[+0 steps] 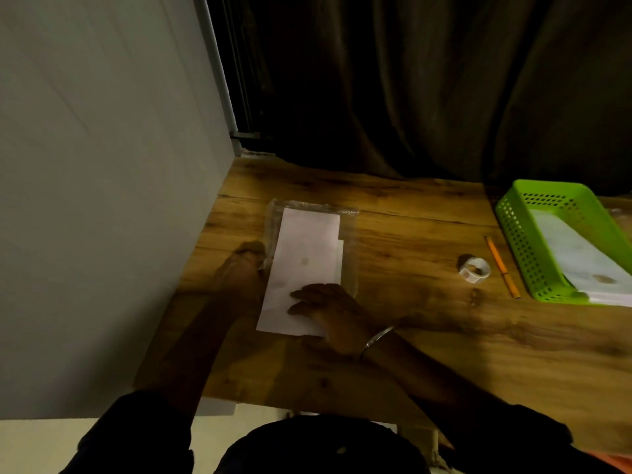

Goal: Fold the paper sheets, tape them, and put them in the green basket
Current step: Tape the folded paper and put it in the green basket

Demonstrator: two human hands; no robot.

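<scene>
Pressing one paper sheet (304,254): right hand (325,309) flat, left hand (239,271) unclear; one tape roll (474,269), one basket (513,217).

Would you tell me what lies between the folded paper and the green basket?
In the head view, a tape roll, then an orange pencil nearest the green basket.

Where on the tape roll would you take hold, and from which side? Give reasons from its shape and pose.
Come from above: the tape roll seems to lie flat on the table, hole up. Put a finger in the hole and the thumb on the outer wall, on the side away from the pencil, which lies close beside it.
</scene>
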